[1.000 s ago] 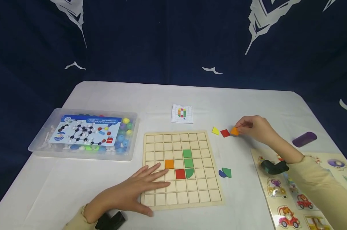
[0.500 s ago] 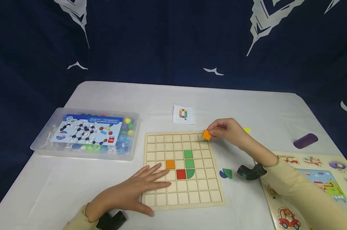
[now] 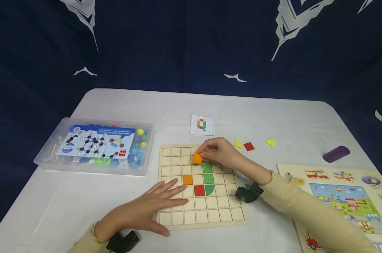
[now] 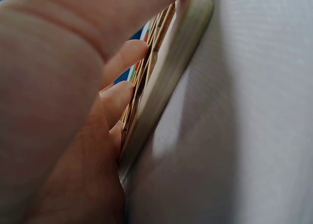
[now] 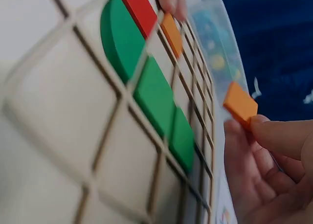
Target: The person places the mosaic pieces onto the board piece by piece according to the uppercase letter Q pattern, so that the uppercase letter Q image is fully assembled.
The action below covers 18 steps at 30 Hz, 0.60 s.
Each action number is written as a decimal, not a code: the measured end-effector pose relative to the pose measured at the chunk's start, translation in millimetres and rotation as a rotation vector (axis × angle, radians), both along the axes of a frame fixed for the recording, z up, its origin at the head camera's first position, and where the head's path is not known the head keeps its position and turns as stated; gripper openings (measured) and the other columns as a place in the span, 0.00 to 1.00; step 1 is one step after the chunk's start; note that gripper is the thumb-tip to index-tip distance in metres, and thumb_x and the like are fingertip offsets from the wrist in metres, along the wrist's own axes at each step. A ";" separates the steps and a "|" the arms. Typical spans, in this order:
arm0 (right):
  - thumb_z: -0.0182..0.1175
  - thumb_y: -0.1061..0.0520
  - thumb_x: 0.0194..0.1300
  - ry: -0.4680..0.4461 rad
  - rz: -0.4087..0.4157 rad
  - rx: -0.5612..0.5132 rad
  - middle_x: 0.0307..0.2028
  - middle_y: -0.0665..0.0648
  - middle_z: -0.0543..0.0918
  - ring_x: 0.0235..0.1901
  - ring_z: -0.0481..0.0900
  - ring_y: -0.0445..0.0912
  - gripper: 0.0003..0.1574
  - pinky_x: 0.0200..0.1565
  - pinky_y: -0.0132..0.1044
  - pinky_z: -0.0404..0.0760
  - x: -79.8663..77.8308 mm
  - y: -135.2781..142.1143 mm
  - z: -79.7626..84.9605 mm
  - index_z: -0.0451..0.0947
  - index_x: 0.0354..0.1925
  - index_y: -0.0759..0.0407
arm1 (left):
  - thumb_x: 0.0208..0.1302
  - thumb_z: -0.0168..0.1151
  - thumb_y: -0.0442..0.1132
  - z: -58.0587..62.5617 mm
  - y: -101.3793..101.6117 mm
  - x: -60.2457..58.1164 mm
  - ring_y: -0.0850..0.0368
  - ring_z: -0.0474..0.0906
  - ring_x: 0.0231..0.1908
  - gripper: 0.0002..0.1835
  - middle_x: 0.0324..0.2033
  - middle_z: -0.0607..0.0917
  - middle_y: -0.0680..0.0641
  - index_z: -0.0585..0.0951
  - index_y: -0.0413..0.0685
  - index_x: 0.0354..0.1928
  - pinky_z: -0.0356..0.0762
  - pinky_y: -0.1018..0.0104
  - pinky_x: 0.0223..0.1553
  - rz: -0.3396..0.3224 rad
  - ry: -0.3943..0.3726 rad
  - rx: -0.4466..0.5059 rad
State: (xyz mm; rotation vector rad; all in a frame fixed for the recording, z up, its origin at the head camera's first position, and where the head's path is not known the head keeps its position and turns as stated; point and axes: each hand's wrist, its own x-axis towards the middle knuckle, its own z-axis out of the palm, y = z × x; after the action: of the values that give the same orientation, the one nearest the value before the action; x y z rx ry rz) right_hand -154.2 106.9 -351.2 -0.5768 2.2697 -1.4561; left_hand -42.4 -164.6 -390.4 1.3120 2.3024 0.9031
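A wooden grid board (image 3: 226,213) lies in front of the person. In its cells sit an orange square tile (image 3: 187,180), a red square tile (image 3: 199,190), two green square tiles (image 3: 208,179) and a rounded green tile (image 3: 209,190). The right hand (image 3: 219,151) pinches another orange square tile (image 3: 196,158) between thumb and fingers, over the board's upper part; the right wrist view shows this held tile (image 5: 240,104) raised off the grid. With fingers spread, the left hand (image 3: 149,207) rests on the board's left side, thumb along the near left corner.
Behind the board lies a pattern card (image 3: 201,124). Yellow tiles (image 3: 271,143) and a red tile (image 3: 249,146) lie to the right. A clear case of molecular model parts (image 3: 92,146) stands left. A picture puzzle board (image 3: 349,207) and a purple object (image 3: 336,154) are at right.
The right hand has picked up the orange tile from the table right of the board and carried it left over the grid. The left hand has stayed in place.
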 end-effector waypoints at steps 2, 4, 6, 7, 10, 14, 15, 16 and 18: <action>0.60 0.70 0.59 0.048 0.025 0.024 0.30 0.55 0.83 0.32 0.81 0.48 0.05 0.38 0.36 0.80 1.8 -8.9 -3.5 0.81 0.35 0.67 | 0.49 0.70 0.55 0.4 0.0 -0.3 0.47 0.35 0.70 0.45 0.71 0.51 0.51 0.62 0.60 0.69 0.37 0.37 0.61 -0.002 -0.002 0.000; 0.61 0.69 0.59 0.100 0.051 0.055 0.29 0.52 0.83 0.30 0.80 0.45 0.04 0.36 0.34 0.79 3.7 -16.0 -5.9 0.82 0.34 0.65 | 0.49 0.70 0.54 0.6 0.3 -0.7 0.47 0.35 0.70 0.45 0.71 0.51 0.51 0.63 0.60 0.69 0.37 0.37 0.61 -0.001 -0.006 -0.002; 0.62 0.68 0.59 0.146 0.073 0.090 0.27 0.50 0.83 0.29 0.79 0.43 0.04 0.35 0.33 0.78 5.4 -21.7 -7.2 0.82 0.33 0.63 | 0.49 0.70 0.54 0.6 0.7 -1.1 0.47 0.35 0.70 0.44 0.71 0.51 0.51 0.63 0.60 0.69 0.37 0.36 0.61 -0.002 -0.006 -0.001; 0.62 0.67 0.58 0.169 0.082 0.107 0.27 0.49 0.82 0.28 0.78 0.42 0.03 0.34 0.33 0.78 6.3 -23.8 -8.0 0.82 0.32 0.62 | 0.49 0.70 0.55 0.4 0.8 -1.1 0.47 0.35 0.70 0.44 0.71 0.51 0.51 0.63 0.60 0.69 0.37 0.36 0.61 -0.004 -0.003 0.001; 0.64 0.67 0.58 0.218 0.104 0.138 0.25 0.47 0.82 0.25 0.76 0.40 0.03 0.31 0.33 0.77 8.8 -27.5 -10.6 0.82 0.30 0.60 | 0.49 0.69 0.55 -0.4 0.8 -1.0 0.47 0.35 0.70 0.44 0.71 0.51 0.51 0.63 0.60 0.69 0.38 0.36 0.61 -0.011 0.007 0.006; 0.64 0.67 0.56 0.260 0.124 0.142 0.24 0.47 0.81 0.24 0.76 0.39 0.03 0.30 0.32 0.77 10.7 -29.4 -13.8 0.82 0.29 0.61 | 0.50 0.69 0.56 -1.4 0.4 -0.8 0.46 0.36 0.70 0.44 0.71 0.51 0.50 0.63 0.59 0.69 0.38 0.36 0.61 -0.016 0.022 0.011; 0.64 0.67 0.56 0.267 0.127 0.143 0.24 0.47 0.81 0.24 0.75 0.39 0.03 0.30 0.32 0.77 11.0 -29.9 -14.5 0.82 0.29 0.61 | 0.50 0.69 0.56 -1.5 0.2 -0.6 0.46 0.36 0.70 0.44 0.71 0.51 0.50 0.63 0.59 0.69 0.38 0.36 0.61 -0.015 0.021 0.012; 0.64 0.67 0.56 0.273 0.129 0.146 0.23 0.46 0.81 0.23 0.75 0.39 0.03 0.30 0.32 0.77 11.4 -30.2 -15.1 0.82 0.29 0.60 | 0.50 0.69 0.56 -1.5 0.1 -0.6 0.47 0.36 0.70 0.44 0.71 0.51 0.51 0.63 0.59 0.69 0.38 0.36 0.61 -0.014 0.020 0.012; 0.65 0.66 0.56 0.283 0.135 0.155 0.23 0.46 0.81 0.23 0.74 0.39 0.03 0.29 0.32 0.76 12.0 -30.7 -15.9 0.82 0.29 0.60 | 0.50 0.69 0.56 -1.4 -0.3 -0.3 0.47 0.35 0.70 0.44 0.71 0.51 0.51 0.63 0.59 0.69 0.38 0.36 0.61 -0.012 0.016 0.013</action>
State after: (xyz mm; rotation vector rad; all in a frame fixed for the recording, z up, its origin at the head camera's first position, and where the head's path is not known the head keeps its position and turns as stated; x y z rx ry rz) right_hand -142.2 76.3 -367.2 -0.9171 2.4732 -1.1845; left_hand -42.7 -164.9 -391.8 1.3418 2.3023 0.9087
